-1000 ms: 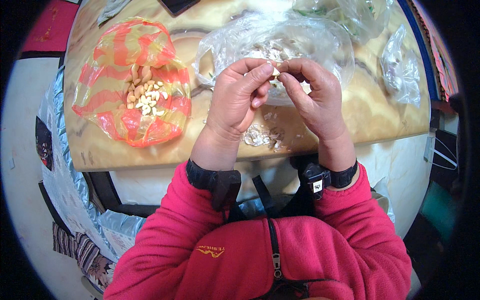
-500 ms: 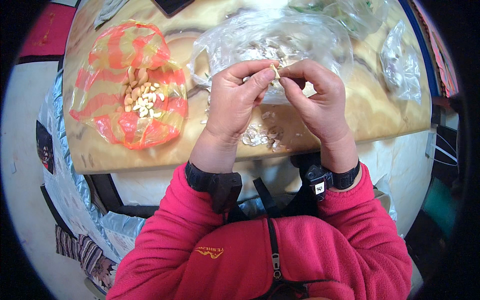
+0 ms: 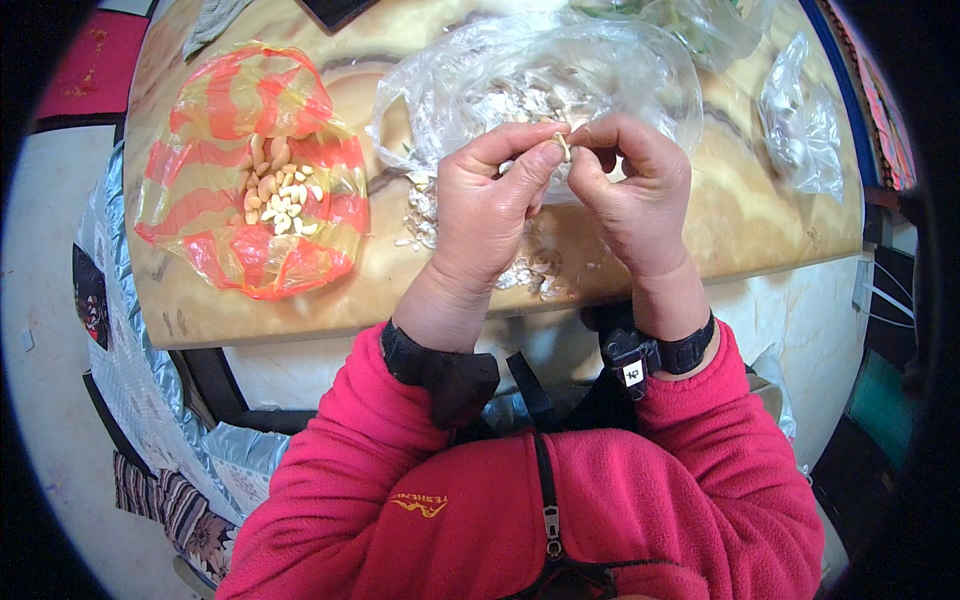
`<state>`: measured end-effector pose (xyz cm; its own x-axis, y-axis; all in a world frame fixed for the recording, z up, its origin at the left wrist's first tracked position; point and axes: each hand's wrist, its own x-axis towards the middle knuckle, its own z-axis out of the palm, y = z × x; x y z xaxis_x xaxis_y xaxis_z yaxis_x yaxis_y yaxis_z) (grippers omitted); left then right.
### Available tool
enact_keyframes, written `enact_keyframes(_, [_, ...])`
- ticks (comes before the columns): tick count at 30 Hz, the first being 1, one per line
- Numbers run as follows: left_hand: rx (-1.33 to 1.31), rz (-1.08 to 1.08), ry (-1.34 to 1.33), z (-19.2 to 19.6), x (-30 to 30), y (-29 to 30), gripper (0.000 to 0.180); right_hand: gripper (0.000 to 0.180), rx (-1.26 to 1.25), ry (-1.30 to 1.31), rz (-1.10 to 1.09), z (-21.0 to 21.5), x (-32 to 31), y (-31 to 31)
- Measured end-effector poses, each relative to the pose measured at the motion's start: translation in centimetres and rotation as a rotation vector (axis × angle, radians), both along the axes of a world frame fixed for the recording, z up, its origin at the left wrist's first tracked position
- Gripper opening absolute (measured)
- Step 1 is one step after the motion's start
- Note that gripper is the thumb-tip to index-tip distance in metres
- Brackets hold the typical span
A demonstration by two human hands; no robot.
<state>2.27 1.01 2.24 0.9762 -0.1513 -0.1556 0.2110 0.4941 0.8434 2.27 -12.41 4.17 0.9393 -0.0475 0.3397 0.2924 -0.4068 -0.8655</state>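
Between the fingertips of my two hands is a small pale garlic clove (image 3: 564,149). My left hand (image 3: 492,200) pinches it with thumb and forefinger. My right hand (image 3: 640,190) has its thumb and forefinger pinched together at the clove's right side, and its other fingers are curled in. Just behind the hands lies a clear plastic bag (image 3: 440,75) with white papery garlic skins (image 3: 520,95) in it. To the left, peeled garlic cloves (image 3: 285,200) rest in a red and yellow striped plastic bag (image 3: 270,265).
Loose skins (image 3: 535,275) lie on the marbled table (image 3: 400,290) near its front edge. A small clear bag (image 3: 795,130) with something pale inside sits at the right. Another bag holding greens (image 3: 700,30) is at the back, and a dark flat object (image 3: 335,8) at the far edge.
Both hands stay close together around the clove. My left hand has shifted a little to the right, uncovering more skins beside it.
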Motion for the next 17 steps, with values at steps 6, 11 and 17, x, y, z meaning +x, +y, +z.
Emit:
enact_keyframes(6, [-0.143, -0.029, 0.092, 0.3, -0.1, -0.2, 0.021, 0.004, 0.052, 0.039, 0.021, -0.3, 0.2, -0.1])
enact_keyframes(11, [0.171, -0.013, -0.103, 0.4, 0.1, 0.2, 0.025, 0.005, 0.141, 0.031, 0.03, -1.2, 0.5, 0.3])
enact_keyframes(17, [0.335, 0.017, -0.31, 0.5, 0.0, 0.8, 0.033, 0.005, 0.158, 0.001, 0.07, -1.9, 0.7, 0.2])
